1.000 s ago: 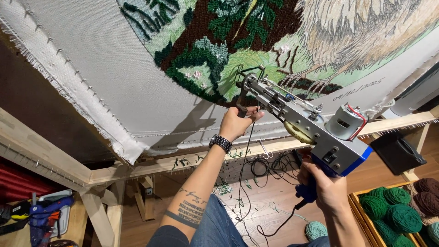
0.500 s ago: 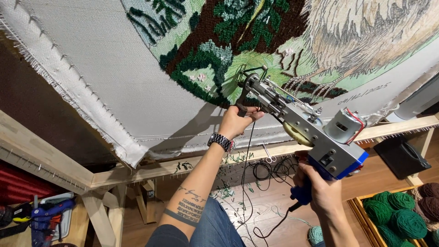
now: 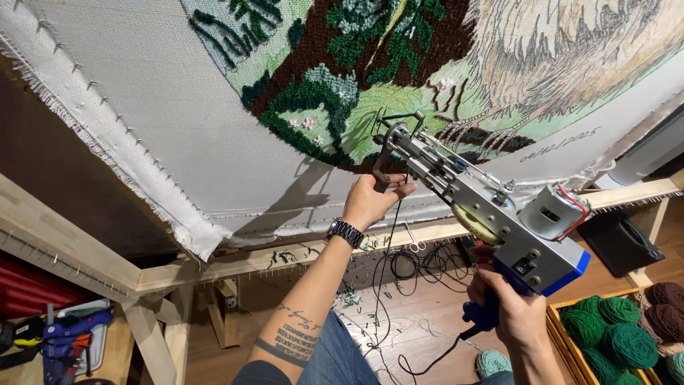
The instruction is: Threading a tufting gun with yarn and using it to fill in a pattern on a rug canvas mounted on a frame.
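A grey and blue tufting gun (image 3: 499, 228) points up-left at a stretched white cloth (image 3: 157, 128) that carries a tufted picture (image 3: 370, 78) in green, brown and cream yarn. My left hand (image 3: 372, 201), with a wristwatch, grips the gun's front handle just below the needle. My right hand (image 3: 509, 310) holds the blue rear grip at the lower right. The needle tip (image 3: 388, 125) touches the lower edge of the tufted area. A dark yarn strand hangs from the gun past my left hand.
The cloth is pinned on a wooden frame (image 3: 235, 260). A wooden box of green and brown yarn balls (image 3: 613, 342) stands at the lower right. Cables (image 3: 420, 260) lie on the wood floor. A blue glue gun (image 3: 68, 335) rests at the lower left.
The gun and both hands have shifted slightly up and right along the cloth's tufted edge. The grip of each hand is unchanged.
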